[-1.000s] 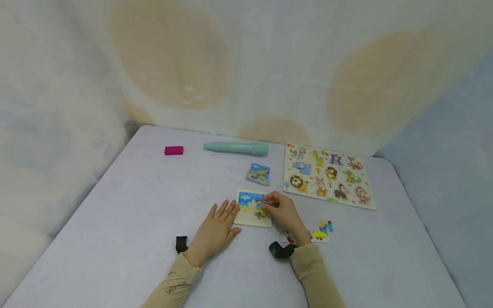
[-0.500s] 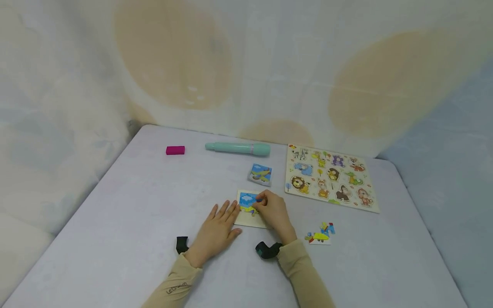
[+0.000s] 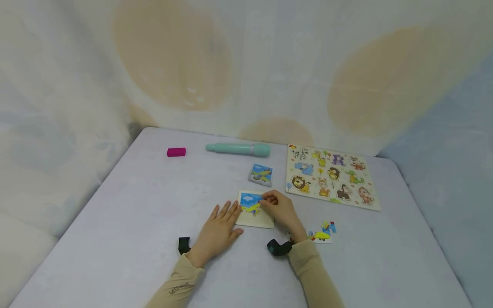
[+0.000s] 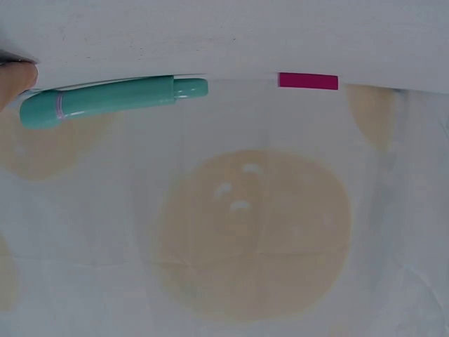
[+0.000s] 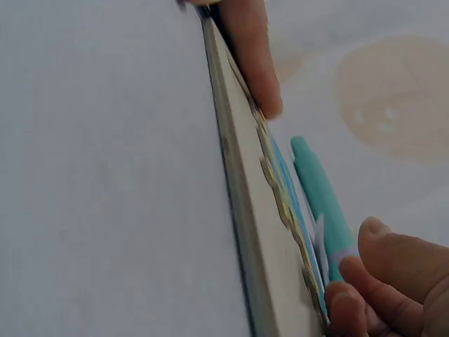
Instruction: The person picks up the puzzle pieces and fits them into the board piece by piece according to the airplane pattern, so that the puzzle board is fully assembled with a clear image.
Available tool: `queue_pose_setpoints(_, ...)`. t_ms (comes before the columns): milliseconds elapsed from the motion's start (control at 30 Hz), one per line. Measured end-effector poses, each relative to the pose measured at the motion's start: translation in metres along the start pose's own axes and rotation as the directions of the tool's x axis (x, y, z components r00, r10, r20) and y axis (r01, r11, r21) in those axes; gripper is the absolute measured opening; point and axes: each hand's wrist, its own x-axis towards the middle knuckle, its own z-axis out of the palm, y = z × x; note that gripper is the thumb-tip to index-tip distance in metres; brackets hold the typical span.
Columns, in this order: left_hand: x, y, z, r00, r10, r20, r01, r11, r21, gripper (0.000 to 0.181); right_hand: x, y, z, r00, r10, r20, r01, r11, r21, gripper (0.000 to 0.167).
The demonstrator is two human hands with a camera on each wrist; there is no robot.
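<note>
A small wooden puzzle board lies on the table, its upper part filled with joined blue and yellow puzzle pieces. My left hand rests flat beside it, fingers straight and fingertips at its left edge. In the right wrist view, a left finger touches the board's far end. Bent fingers of my right hand hold a puzzle piece at the right end of the joined pieces, mostly hidden behind the fingertips. Loose puzzle pieces lie to the right of my right wrist, partly covered by it.
Behind the board sits a small packet with an airplane picture. Farther back are a mint-green marker-shaped tube and a magenta block. An animal puzzle board lies at the back right. Patterned curtains enclose the table.
My right hand moved left to the middle of the pieces, then back right to their end. A piece from the right side now sits near the middle. My left hand stayed in place.
</note>
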Motion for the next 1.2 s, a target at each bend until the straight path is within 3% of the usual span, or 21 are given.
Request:
queue_pose_setpoints(233, 0.001, 0.000, -0.002, 1.000, -0.005, 0.008, 0.005, 1.000, -0.010, 0.065, -0.010, 0.025, -0.044, 0.997, 0.061, 0.040, -0.056, 0.991, -0.119, 0.025)
queue_pose_setpoints(367, 0.001, -0.002, -0.004, 1.000, -0.008, 0.017, 0.009, 1.000, -0.003, 0.066, -0.020, 0.041, -0.075, 0.992, 0.125, -0.015, -0.126, 0.975, -0.182, 0.030)
queue_pose_setpoints(633, -0.001, -0.006, -0.004, 1.000, -0.014, 0.026, 0.015, 1.000, -0.010, 0.066, -0.056, 0.073, -0.119, 0.971, 0.196, -0.137, -0.220, 0.957, -0.191, 0.039)
queue_pose_setpoints(767, -0.002, -0.006, -0.005, 0.999, -0.016, 0.034, 0.016, 1.000, -0.009, 0.067, -0.075, 0.089, -0.129, 0.969, 0.166, -0.184, -0.202, 0.959, -0.197, 0.040)
queue_pose_setpoints(900, -0.003, -0.006, -0.005, 0.999, -0.023, 0.037, 0.023, 1.000, -0.016, 0.067, -0.090, 0.100, -0.131, 0.979, 0.118, -0.165, -0.151, 0.968, -0.199, 0.045)
queue_pose_setpoints(1067, -0.004, -0.007, -0.006, 0.999, -0.028, 0.030, 0.029, 0.999, -0.024, 0.066, -0.093, 0.100, -0.126, 0.985, 0.069, -0.157, -0.107, 0.964, -0.244, 0.044)
queue_pose_setpoints(1200, -0.003, -0.007, -0.007, 0.999, -0.017, 0.037, 0.018, 0.999, -0.032, 0.066, -0.091, 0.095, -0.124, 0.983, 0.088, -0.162, -0.133, 0.947, -0.293, 0.035)
